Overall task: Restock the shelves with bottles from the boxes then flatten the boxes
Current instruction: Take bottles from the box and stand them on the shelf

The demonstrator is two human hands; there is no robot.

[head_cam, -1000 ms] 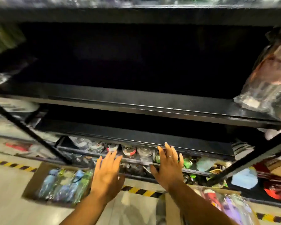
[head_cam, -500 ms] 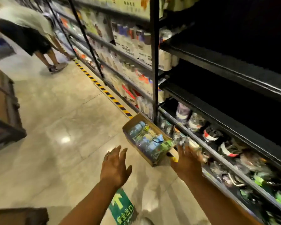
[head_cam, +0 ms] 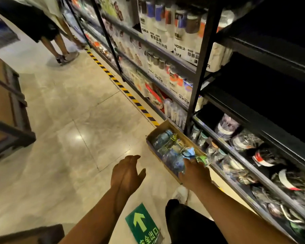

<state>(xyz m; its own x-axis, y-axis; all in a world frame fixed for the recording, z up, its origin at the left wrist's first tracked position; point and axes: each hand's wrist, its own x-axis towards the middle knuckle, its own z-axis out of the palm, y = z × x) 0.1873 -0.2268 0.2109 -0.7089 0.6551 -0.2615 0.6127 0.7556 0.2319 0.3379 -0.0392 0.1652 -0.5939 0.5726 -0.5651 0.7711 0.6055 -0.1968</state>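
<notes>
Store aisle, view down and forward.

- Cardboard box [head_cam: 163, 126] sat on the floor just past centre toward 5 o'clock, its long side against the foot of the black shelving [head_cam: 271, 48]. Top open. Clear bottles [head_cam: 161, 138] with blue and green caps lay packed inside, on their sides.
- Right hand [head_cam: 195, 173] at 5 o'clock, reached into the near end of the box, knuckles up, in among the bottles. Fingertips were lost in blur and plastic; could not tell whether they were clamped on a bottle or only touching.
- Left hand [head_cam: 127, 175] at 6 o'clock, over bare floor, well apart from the box. Fingers relaxed, lying loosely together, thumb out a little, nothing in it.
- Shelving ran from 12 round to 4 o'clock. Upper bays at 1–2 o'clock were dark. Bottom shelf at 3–4 o'clock carried wrapped jars [head_cam: 227, 126] behind a low rail.
- Boxed cups and flasks [head_cam: 180, 48] filled the bay at 12–1 o'clock.
- Yellow-and-black floor tape [head_cam: 123, 88] ran along the shelf foot from 11 o'clock to the box.
- Green arrow sign [head_cam: 141, 224] stuck to the floor at 6 o'clock, low.
- Second person [head_cam: 42, 23] stood at 11 o'clock, far down the aisle.
- Wooden crate [head_cam: 7, 110] at 9 o'clock.
</notes>
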